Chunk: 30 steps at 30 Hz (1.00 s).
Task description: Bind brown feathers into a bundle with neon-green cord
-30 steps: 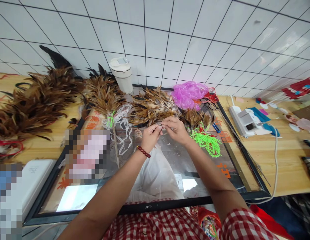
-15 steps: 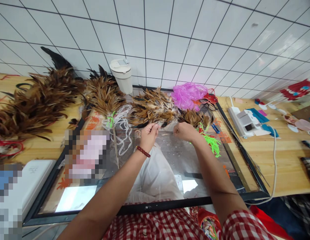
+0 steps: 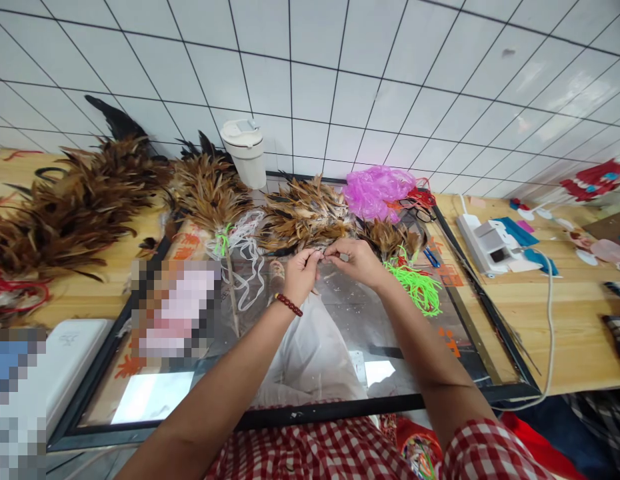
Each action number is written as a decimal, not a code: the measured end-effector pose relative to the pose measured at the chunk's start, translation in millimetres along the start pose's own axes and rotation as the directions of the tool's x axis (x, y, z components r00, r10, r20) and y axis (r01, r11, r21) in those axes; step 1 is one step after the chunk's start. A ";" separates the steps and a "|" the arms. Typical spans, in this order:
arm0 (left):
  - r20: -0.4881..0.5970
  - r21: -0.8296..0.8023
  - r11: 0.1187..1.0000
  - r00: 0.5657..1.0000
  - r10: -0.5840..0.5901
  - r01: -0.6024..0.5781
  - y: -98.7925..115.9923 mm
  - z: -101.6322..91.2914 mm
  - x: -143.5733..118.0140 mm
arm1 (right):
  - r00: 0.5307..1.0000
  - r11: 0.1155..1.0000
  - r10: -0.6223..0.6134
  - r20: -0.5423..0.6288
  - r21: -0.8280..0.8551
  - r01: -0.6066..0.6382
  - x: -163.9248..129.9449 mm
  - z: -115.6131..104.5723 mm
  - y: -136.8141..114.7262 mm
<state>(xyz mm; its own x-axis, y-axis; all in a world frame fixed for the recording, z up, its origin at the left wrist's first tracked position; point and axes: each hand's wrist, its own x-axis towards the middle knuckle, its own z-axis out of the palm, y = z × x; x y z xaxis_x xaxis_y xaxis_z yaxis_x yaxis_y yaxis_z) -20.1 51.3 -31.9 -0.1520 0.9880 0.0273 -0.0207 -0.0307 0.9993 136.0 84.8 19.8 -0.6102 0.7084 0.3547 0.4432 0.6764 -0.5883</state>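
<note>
My left hand, with a dark red bead bracelet at the wrist, is closed in a pinch. A small tan tip pokes out below its fingers; what it belongs to is too small to tell. My right hand pinches at the same spot, its fingertips meeting the left ones. Just beyond both hands lies a loose pile of brown feathers. A smaller feather bunch and bright green strings lie beside the right hand. Left of the pile are white cord and a feather bundle on a thin stick.
A black-framed glass panel lies under the work. A white lidded cup and a pink plastic bag stand by the tiled wall. A long feather bundle is far left, a power strip right, blue-handled snips nearby.
My right hand has moved left, from apart to touching my left hand's fingertips, and its fist has become a pinch. My left hand has barely shifted.
</note>
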 end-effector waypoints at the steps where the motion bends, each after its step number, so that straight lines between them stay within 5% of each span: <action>1: 0.006 -0.005 1.000 1.000 -0.008 0.008 -0.3 0.3 0.0 | 0.999 0.999 0.026 -0.048 0.028 -0.025 -0.1 2.0 0.0; 10: 0.076 -0.078 0.997 0.997 0.010 -0.004 -0.8 0.3 -0.6 | 0.958 0.975 0.187 -0.220 0.162 -0.153 -0.6 15.1 2.4; 13: 0.021 -0.104 0.995 1.000 0.006 -0.004 -0.5 0.4 -0.5 | 0.942 0.974 0.227 -0.247 0.069 -0.217 -1.7 13.7 13.1; 19: -0.105 0.007 0.991 0.985 0.135 -0.135 3.7 -2.5 -1.0 | 0.962 0.898 0.272 -0.006 -0.357 -0.256 -8.4 8.5 30.5; 26: -0.149 0.015 0.989 0.977 0.150 -0.149 3.9 -3.9 -0.5 | 0.977 0.906 0.215 0.007 -0.375 -0.197 -8.3 8.2 26.8; 30: -0.143 -0.088 0.986 0.982 0.127 -0.140 4.8 -1.9 0.3 | 0.982 0.897 0.143 0.123 -0.436 -0.076 -7.1 13.0 18.4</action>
<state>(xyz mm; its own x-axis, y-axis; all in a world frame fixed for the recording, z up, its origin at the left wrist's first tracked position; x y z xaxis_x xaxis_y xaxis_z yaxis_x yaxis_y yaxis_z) -22.1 51.2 -27.2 -0.2929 0.9443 0.1500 -0.0860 -0.1823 0.9795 139.9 89.6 -2.9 -0.6166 0.7677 0.1744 0.7304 0.6405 -0.2374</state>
